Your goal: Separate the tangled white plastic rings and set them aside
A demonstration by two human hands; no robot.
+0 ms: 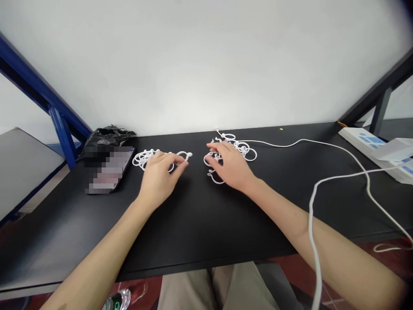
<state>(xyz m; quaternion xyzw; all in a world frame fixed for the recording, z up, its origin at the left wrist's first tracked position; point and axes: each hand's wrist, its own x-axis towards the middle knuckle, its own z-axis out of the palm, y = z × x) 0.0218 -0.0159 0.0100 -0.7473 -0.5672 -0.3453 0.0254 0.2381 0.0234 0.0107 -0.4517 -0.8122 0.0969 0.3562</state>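
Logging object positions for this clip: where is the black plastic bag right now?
In the head view the crumpled black plastic bag lies at the far left of the black table, against the white wall, just behind the blurred flat device.

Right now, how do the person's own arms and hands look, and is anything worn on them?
Both forearms are bare up to the picture's edge: no sleeves show. The left hand and the right hand wear no gloves, and I can see no rings, watch or bracelet. A thin white round cable crosses the right forearm. Fingernails look short and plain.
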